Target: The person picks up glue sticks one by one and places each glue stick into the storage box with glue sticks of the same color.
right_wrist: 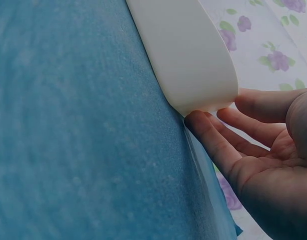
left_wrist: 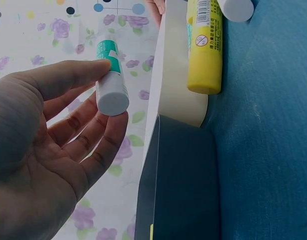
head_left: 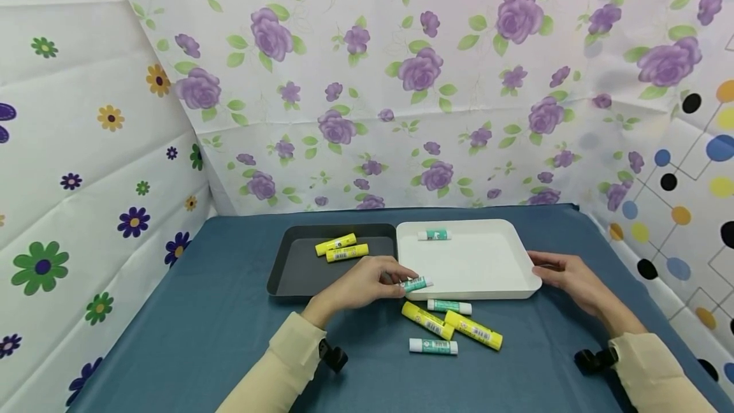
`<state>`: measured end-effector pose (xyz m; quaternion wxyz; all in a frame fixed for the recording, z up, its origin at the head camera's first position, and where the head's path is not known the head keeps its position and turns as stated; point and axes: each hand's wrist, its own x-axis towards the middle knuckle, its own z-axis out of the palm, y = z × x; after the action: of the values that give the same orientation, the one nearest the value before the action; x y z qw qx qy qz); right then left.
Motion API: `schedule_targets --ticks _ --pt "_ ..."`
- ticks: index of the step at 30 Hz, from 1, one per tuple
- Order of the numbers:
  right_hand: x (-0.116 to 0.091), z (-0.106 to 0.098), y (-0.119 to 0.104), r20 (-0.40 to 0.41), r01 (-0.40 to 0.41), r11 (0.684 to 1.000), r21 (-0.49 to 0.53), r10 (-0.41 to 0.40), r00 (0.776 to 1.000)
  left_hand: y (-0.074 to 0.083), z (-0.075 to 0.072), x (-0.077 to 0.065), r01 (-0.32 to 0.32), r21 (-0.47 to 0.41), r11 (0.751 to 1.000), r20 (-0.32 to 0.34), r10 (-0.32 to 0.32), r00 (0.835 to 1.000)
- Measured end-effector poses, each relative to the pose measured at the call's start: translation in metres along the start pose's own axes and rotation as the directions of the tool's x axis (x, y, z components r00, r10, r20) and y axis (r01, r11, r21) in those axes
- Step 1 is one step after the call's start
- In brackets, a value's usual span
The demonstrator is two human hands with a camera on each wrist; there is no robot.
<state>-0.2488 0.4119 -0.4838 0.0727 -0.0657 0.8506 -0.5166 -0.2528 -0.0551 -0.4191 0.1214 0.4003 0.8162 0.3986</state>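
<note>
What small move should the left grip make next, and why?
Probably lower the green stick into the white tray and release it. The left grip pinches it at that tray's near-left corner, while the right grip holds the right end. Another green stick already lies inside; two yellow sticks lie in the dark tray, suggesting sorting by colour.

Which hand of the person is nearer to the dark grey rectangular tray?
Left. In the head view, the left hand overlaps the near right corner of the dark tray; the right hand is farther, touching the right end of the white rectangular tray.
</note>
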Motion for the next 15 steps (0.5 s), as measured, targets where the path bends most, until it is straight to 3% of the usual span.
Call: schedule_targets --ticks 15 --pt "-0.0008 0.0011 -0.0012 -0.001 -0.006 1.000 0.001 0.006 1.000 0.0013 -0.0018 0.0082 0.039 0.014 0.999 -0.012 -0.039 0.999"
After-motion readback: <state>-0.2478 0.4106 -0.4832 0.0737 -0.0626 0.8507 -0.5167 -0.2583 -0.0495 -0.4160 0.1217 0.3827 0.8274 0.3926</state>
